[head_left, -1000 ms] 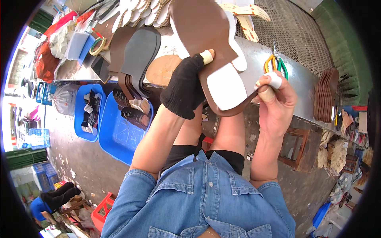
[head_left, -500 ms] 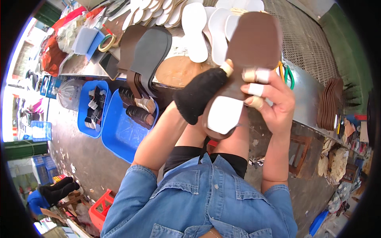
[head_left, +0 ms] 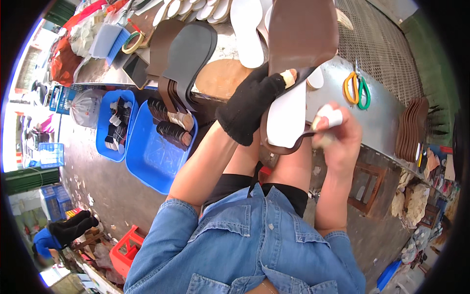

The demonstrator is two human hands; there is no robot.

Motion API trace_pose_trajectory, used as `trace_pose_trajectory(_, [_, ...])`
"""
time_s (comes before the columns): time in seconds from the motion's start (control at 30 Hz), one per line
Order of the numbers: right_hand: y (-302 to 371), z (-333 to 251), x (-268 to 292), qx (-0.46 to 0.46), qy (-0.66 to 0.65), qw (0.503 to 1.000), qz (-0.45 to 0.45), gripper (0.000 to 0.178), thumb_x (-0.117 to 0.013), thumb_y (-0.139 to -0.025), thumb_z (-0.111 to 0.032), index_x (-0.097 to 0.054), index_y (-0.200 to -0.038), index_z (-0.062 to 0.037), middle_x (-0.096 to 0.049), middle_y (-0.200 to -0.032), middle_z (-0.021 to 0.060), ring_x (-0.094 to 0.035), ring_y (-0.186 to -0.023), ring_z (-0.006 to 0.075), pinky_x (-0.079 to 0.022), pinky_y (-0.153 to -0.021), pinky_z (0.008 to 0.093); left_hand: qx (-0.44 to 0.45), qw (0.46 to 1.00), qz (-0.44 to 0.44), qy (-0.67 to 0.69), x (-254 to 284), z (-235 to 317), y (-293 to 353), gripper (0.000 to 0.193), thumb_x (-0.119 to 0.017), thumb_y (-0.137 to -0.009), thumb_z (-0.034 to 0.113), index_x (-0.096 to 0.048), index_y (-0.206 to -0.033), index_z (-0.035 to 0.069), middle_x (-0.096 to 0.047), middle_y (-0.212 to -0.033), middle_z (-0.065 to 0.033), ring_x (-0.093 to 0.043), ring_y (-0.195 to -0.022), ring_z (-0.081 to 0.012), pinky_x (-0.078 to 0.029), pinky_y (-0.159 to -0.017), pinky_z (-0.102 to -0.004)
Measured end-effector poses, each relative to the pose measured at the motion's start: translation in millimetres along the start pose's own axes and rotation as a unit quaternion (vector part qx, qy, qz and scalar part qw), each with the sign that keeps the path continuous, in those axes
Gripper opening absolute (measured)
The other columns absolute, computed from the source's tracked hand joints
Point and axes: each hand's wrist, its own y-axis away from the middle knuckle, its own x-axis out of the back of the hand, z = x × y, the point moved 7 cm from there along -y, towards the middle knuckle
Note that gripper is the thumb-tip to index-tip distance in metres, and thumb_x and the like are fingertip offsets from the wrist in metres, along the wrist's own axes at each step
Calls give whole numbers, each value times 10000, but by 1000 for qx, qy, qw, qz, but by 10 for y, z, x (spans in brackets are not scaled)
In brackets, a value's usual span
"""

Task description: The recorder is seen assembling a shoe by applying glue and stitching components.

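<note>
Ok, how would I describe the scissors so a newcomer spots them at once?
Find the grey metal workbench beyond the right hand. The scissors lie on it, left of the stack of brown soles. Orange and green on one tool sets them apart from those plain brown soles.

Bright light pours in along the left edge of the workroom I view remotely, where a red stool (head_left: pixel 119 258) stands on a scrap-strewn grey floor (head_left: pixel 107 196) and a green wall (head_left: pixel 415 56) rises beyond the metal workbench (head_left: pixel 384 120).
</note>
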Motion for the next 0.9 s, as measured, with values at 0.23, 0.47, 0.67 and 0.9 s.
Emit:
trace_pose_trajectory(0.23, [-100,-115,-27,-59,-12,994,95,159,-662,-719,127,-636,-849,40,-594,-848,63,-577,-808,136,-482,-668,242,-17,999,-37,-30,-13,5,35,447,-606,-874,261,-509,-1213,-12,-609,-1069,-92,-594,-931,-147,-490,-803,-284])
trace_pose_trajectory(0.47, [-106,91,-89,-48,-87,989,113,197,-681,-739,98,-631,-904,1,-601,-836,43,-568,-781,107,-458,-742,241,4,999,-29,-20,-105,-25,71,513,-633,-860,272,-474,-1261,-4,-599,-1080,-88,-581,-967,-149,-482,-818,-289])
trace_pose_trajectory(0.67, [-211,125,-109,-48,-82,979,178,522,-814,-666,-82,-516,-1091,-37,-575,-967,35,-529,-883,101,-413,-808,247,2,995,-36,97,-127,-211,43,518,-620,-867,266,-463,-1288,9,-590,-1118,-95,-567,-996,-155,-457,-864,-293])
trace_pose_trajectory(0.9, [33,279,-317,-142,-151,970,125,1242,-927,-426,-332,-247,-1417,-20,-401,-1338,82,-404,-1240,210,-330,-997,342,-34,984,-80,158,-135,-290,-26,706,-592,-859,429,-336,-1393,46,-545,-1186,-140,-595,-910,-175,-516,-749,-286])
